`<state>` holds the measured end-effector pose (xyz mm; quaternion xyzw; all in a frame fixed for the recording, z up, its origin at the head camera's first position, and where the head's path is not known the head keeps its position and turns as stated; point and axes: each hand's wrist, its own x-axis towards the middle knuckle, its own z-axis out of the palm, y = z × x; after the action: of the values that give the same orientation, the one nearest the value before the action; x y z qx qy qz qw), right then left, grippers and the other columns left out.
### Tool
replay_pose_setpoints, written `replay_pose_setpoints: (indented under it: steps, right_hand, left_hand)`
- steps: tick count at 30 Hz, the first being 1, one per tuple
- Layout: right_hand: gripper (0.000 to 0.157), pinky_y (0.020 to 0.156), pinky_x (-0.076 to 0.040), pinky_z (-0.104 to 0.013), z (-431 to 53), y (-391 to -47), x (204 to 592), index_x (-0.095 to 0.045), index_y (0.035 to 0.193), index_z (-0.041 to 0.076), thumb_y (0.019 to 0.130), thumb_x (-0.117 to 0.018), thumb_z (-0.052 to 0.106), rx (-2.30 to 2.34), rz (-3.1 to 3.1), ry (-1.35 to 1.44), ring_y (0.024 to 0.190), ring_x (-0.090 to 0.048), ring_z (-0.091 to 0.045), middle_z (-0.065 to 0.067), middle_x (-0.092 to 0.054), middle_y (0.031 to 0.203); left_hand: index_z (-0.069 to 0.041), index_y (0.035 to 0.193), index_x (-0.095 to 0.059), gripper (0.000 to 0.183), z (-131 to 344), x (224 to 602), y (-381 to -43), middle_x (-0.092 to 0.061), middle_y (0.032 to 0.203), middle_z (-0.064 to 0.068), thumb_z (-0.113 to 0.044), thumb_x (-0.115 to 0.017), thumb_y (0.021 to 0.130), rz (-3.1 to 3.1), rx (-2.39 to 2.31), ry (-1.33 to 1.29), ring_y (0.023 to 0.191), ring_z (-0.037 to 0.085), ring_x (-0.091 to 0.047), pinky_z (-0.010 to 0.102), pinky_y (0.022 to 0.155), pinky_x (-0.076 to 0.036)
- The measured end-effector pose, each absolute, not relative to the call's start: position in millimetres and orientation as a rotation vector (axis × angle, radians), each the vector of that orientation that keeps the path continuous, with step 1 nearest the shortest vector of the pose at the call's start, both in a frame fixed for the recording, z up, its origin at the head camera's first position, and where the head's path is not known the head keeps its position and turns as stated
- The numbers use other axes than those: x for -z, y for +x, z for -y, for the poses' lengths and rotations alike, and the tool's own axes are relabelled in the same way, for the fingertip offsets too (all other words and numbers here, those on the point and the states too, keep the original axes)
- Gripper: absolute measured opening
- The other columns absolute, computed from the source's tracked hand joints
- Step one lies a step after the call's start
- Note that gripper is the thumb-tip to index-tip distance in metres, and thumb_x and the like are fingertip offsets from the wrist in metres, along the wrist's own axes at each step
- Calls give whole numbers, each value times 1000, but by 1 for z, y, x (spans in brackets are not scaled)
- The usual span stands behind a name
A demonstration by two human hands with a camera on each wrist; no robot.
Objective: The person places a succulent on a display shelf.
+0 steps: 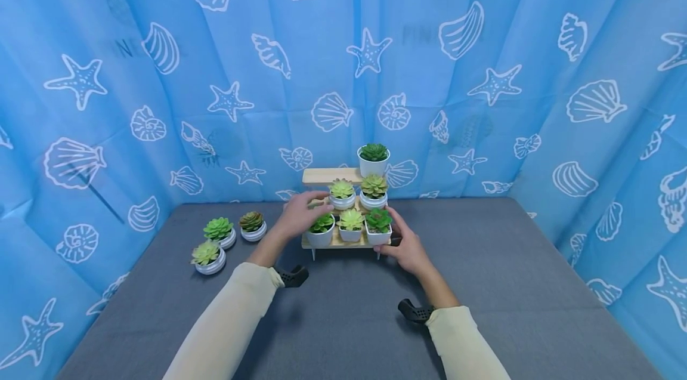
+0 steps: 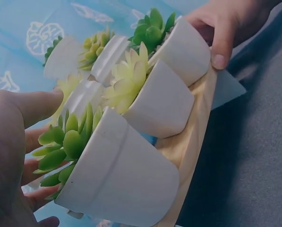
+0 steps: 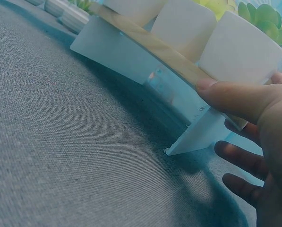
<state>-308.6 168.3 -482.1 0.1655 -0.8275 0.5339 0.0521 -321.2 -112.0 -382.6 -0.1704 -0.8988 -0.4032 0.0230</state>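
A tiered wooden plant stand [image 1: 333,176] with translucent side supports [image 3: 110,49] bears several potted succulents. My left hand [image 1: 302,213] reaches over its left side, beside the pale green succulent [image 1: 342,189] on the middle tier and behind the front-left white pot [image 2: 117,175]. Its thumb is extended and its other fingers are partly hidden behind leaves; I see no pot gripped. At the lower tier's right end, my right hand [image 1: 410,250] holds the stand, thumb on the wooden edge [image 3: 178,64], next to the square white pot [image 3: 242,52] with a dark green succulent [image 1: 379,220].
Three succulents in low, ridged white pots sit on the grey cloth at left: a bright green one [image 1: 219,228], a pale one [image 1: 206,253] and a brownish one [image 1: 251,222]. A white pot [image 1: 373,166] stands on the top tier's right. A blue shell-print curtain [image 1: 343,70] hangs behind.
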Motion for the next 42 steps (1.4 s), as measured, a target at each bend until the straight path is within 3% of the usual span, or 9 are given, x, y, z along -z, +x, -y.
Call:
replay_pose_setpoints:
  steps: [6, 15, 29, 42]
  right_hand:
    - [96, 88, -48, -51, -168, -309, 482, -26, 154, 26, 78, -82, 9, -1630, 2522, 485, 105, -62, -31, -18, -60, 127]
    - [92, 88, -48, -54, -161, -286, 449, -24, 154, 8, 80, -79, 2, -1631, 2536, 512, 105, -61, -38, -26, -58, 127]
    - [97, 87, -49, -50, -169, -310, 484, -25, 155, 26, 78, -83, 13, -1617, 2527, 482, 106, -62, -31, -18, -60, 129]
    - [98, 86, -50, -49, -169, -309, 483, -26, 154, 29, 77, -83, 11, -1617, 2531, 461, 105, -62, -30, -16, -60, 129]
  left_hand:
    - [-12, 135, -57, 44, 116, 386, -317, -53, 137, 11, -34, -60, 97, 2683, 1408, -482, 131, 34, -43, 55, 103, -37]
    - [-6, 129, -61, 38, 134, 386, -303, -58, 131, 11, -28, -60, 97, 2481, 1452, -397, 124, 32, -49, 54, 101, -38]
    - [-5, 121, -65, 29, 167, 412, -279, -65, 119, 12, -21, -63, 96, 2350, 1510, -254, 113, 26, -57, 47, 95, -45]
    - [-8, 120, -65, 28, 204, 430, -247, -66, 115, 9, -24, -62, 97, 2401, 1383, -205, 105, 23, -61, 44, 87, -50]
